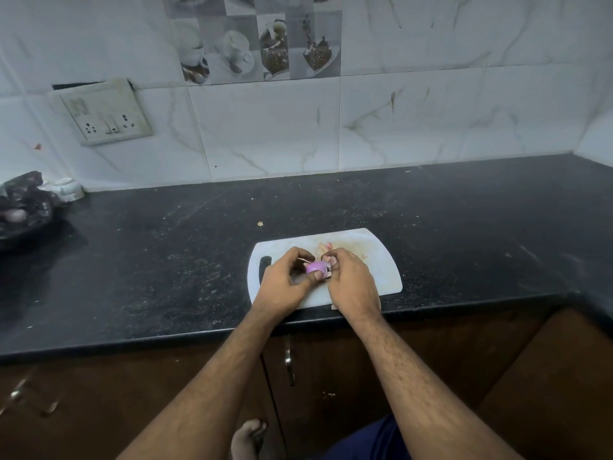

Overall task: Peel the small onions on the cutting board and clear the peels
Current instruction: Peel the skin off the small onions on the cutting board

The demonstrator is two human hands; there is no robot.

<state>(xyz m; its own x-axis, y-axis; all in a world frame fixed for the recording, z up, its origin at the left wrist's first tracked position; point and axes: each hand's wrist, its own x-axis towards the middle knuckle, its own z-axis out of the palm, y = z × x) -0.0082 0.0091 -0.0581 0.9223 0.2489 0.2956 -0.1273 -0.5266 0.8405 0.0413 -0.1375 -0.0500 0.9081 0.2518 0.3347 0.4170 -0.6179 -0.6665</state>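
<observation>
Two hands over white cutting board (pixel 381 260), left hand (pixel 285 287) pinching purple onion (pixel 315 267), right hand (pixel 353 283) curled against it

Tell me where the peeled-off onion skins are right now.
In the head view, the onion peels lie on the white cutting board, just beyond the right hand and behind the small purple onion.

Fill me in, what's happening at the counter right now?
A person is peeling a small purple onion over the white cutting board. The left hand holds it while the right hand works at its skin. Loose peels lie on the board behind both hands.
</observation>
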